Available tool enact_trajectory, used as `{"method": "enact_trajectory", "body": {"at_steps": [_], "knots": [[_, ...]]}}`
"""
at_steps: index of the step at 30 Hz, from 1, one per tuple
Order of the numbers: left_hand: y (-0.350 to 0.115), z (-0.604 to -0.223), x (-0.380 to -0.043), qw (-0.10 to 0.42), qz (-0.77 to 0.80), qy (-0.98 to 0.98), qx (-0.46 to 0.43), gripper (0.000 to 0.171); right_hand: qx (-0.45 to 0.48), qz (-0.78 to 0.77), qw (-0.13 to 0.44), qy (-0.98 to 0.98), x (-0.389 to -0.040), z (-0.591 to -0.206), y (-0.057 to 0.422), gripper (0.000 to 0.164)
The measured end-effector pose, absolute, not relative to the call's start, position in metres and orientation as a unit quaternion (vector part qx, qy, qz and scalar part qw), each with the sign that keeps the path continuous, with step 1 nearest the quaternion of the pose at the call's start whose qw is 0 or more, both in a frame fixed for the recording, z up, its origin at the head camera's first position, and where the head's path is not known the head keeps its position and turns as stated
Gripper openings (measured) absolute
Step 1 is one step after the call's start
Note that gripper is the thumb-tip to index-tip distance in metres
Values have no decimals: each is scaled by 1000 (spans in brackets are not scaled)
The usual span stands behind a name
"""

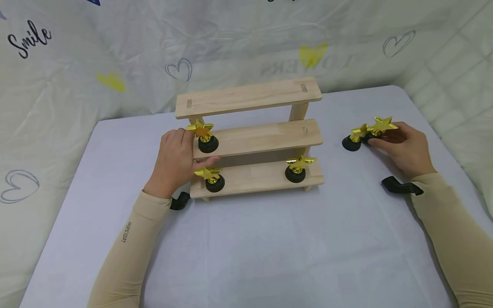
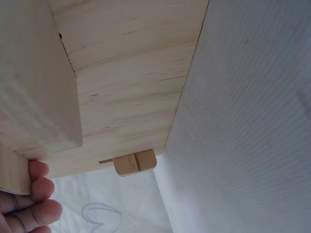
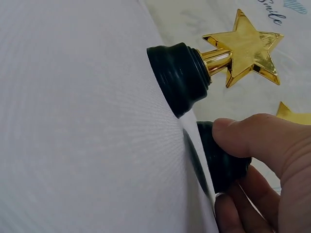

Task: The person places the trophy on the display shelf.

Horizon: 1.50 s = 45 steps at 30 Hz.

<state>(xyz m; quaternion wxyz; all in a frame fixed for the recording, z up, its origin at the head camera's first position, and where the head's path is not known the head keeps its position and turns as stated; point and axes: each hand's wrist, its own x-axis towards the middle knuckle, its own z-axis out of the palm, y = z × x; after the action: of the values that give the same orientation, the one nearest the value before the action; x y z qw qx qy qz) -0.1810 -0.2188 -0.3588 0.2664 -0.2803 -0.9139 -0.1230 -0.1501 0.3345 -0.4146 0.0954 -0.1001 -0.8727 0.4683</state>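
A three-tier wooden shelf (image 1: 258,139) stands on the table, and my left hand (image 1: 171,160) grips the left end of its middle tier. In the left wrist view the fingertips (image 2: 46,211) curl around a wooden edge. Beside that hand a gold star trophy (image 1: 208,144) with a black base sits on the middle tier. The bottom tier carries a left trophy (image 1: 215,184) and a right trophy (image 1: 295,174). My right hand (image 1: 410,147) pinches the black base (image 3: 226,162) of another star trophy (image 1: 383,125), close over the table. A further trophy (image 1: 351,143) stands upright just left of it.
A white cloth covers the table (image 1: 262,252). Behind it hangs a pale printed sheet (image 1: 239,38) with hearts and lettering. Black wrist devices, the left one (image 1: 180,201) by the shelf's lower left corner and the right one (image 1: 400,186), sit at the sleeves.
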Motion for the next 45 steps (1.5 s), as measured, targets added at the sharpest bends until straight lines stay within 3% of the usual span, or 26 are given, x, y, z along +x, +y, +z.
{"method": "enact_trajectory", "body": {"at_steps": [9,18,45], "knots": [[-218,-359,-180,274,-125,-910,-284,84,-115,482,117,-861,-148,-415,335,48],[-219,-359,-181,271,-125,-912,-282,75,-108,513,125,-843,-150,-413,332,46],[-220,-360,-182,254,-128,-917,-279,78,-106,575,150,-797,-150,-408,328,47]]}}
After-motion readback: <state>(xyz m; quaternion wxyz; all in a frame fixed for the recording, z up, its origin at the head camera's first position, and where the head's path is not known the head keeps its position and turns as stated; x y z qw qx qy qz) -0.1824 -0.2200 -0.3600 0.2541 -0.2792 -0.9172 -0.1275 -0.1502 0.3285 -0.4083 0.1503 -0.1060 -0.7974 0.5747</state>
